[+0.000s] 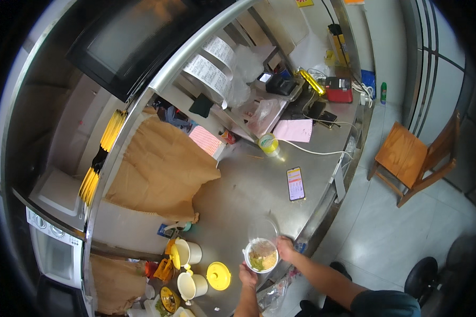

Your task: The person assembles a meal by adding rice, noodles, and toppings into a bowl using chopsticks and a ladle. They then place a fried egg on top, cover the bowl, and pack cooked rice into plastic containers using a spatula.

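Round white bowl (261,255) filled with pale food and a patch of green, sitting at the near edge of the grey steel table (238,190), clasped between left hand (247,275) below and right hand (285,246) at its right rim, fingers of both closed against its wall. Just above it, a clear round plastic lid (263,229); left of it, a yellow round lid (218,276) beside two white lidded jugs (188,252). Farther up the table, a dark smartphone (295,184) with lit screen and a pink paper sheet (294,130).
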Tool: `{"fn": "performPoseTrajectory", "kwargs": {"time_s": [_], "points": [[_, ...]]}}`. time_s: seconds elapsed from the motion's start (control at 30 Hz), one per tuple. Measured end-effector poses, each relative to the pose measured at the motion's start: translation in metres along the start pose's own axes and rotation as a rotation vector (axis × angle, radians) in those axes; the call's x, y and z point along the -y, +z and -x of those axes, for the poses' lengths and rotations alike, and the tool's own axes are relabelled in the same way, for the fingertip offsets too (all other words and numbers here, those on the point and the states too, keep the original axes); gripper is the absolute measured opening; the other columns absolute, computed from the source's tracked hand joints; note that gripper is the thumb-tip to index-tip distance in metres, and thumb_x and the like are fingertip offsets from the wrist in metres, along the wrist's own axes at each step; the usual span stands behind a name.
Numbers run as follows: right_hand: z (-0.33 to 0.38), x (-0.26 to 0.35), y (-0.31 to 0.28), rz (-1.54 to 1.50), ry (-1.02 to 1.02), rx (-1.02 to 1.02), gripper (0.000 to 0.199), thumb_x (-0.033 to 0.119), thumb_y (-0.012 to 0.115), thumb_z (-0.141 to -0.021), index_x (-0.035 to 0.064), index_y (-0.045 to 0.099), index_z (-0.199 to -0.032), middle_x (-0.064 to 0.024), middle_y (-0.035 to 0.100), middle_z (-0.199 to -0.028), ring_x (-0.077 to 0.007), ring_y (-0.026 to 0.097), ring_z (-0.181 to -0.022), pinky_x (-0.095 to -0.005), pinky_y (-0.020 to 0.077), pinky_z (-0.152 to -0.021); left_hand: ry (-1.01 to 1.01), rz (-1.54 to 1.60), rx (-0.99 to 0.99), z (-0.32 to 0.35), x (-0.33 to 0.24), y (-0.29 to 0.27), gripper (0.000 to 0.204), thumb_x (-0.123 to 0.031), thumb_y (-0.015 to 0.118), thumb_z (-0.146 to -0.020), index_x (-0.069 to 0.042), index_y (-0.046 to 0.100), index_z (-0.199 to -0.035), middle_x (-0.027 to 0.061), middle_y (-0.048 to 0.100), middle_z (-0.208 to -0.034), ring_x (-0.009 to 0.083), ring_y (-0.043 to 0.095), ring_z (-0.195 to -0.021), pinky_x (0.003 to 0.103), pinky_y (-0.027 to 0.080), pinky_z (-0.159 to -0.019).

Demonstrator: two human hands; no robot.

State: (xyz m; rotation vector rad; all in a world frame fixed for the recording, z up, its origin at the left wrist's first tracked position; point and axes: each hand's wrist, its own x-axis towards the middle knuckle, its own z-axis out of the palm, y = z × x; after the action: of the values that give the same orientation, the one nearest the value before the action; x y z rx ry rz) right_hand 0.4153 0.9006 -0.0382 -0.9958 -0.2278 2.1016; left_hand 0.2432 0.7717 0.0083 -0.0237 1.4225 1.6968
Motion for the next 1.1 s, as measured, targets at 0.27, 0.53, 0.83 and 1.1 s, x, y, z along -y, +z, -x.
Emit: {"fn": "performPoseTrajectory", "kwargs": {"time_s": [0.27, 0.53, 0.83, 1.1], "points": [[0.032, 0.017, -0.015, 0.696, -0.197, 0.121, 0.031, 0.03, 0.053, -0.101, 0.0017, 0.066, -0.096, -0.0076, 0.066, -0.086, -0.0219, 0.061, -0.083, -0.0401, 0.0493, -0.079, 0.005, -0.133, 0.101, 0.024, -0.013, 0.005, 0.059, -0.045, 0.022, -0.11, -0.001, 0.054, -0.132, 0.0122, 0.058, -0.138, 0.0307, 0.054, -0.126, 0.047, 0.036, -0.114], [0.047, 0.029, 0.012, 1.083, -0.643, 0.094, 0.019, 0.022, 0.056, -0.098, 0.0064, 0.066, -0.103, -0.0203, 0.061, -0.104, -0.0412, 0.06, -0.1, -0.0488, 0.0475, -0.087, 0.097, -0.184, -0.147, 0.049, -0.002, 0.018, 0.054, -0.048, 0.036, -0.107, -0.001, 0.054, -0.127, 0.0116, 0.063, -0.126, 0.0277, 0.062, -0.111, 0.043, 0.053, -0.092], [0.042, 0.025, 0.034, 1.264, -0.611, 0.039, 0.017, 0.021, 0.056, -0.094, 0.0141, 0.067, -0.103, -0.0191, 0.062, -0.111, -0.0424, 0.063, -0.099, -0.0501, 0.0511, -0.086, 0.245, -0.448, -0.205, 0.046, 0.008, 0.0, 0.026, -0.023, 0.052, -0.104, -0.003, 0.064, -0.091, 0.0006, 0.062, -0.084, 0.0142, 0.057, -0.074, 0.029, 0.048, -0.066], [0.01, 0.036, 0.054, 1.446, -0.597, 0.123, 0.016, 0.02, 0.06, -0.089, 0.0076, 0.066, -0.097, -0.0189, 0.065, -0.109, -0.0406, 0.065, -0.101, -0.0499, 0.0522, -0.086, 0.447, -0.359, -0.304, 0.009, 0.024, 0.013, 0.028, -0.022, 0.053, -0.102, 0.001, 0.063, -0.091, 0.0016, 0.062, -0.085, 0.0155, 0.055, -0.076, 0.032, 0.049, -0.069]]}}
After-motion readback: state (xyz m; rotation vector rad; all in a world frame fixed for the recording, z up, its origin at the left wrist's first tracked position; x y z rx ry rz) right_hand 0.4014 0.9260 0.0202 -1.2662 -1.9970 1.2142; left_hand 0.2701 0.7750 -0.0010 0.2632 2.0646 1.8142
